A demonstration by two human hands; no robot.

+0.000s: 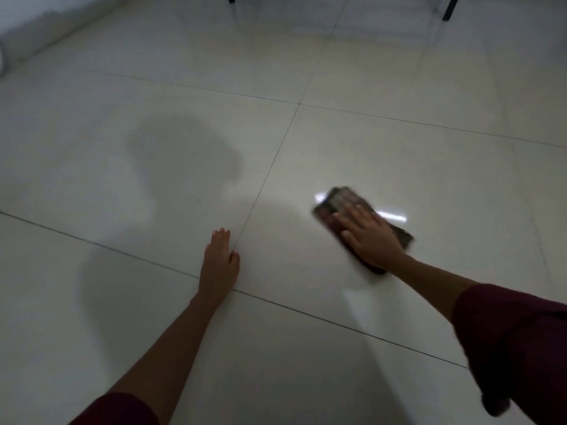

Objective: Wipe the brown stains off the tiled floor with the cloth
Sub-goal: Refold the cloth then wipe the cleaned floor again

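Tiled floor point(383, 142): pale, smooth, glossy, mirrors light streaks. Cloth point(337, 204): dark, patterned woven fabric, matt. Sleeve point(515, 348): maroon cloth, matt. Far legs point(450, 7): black, material unclear.

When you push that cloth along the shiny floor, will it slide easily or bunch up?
The cloth probably slides easily: the tiled floor looks glossy. It seems soft and floppy, lying flat under the right hand. Spread straight fingers likely keep it from bunching.
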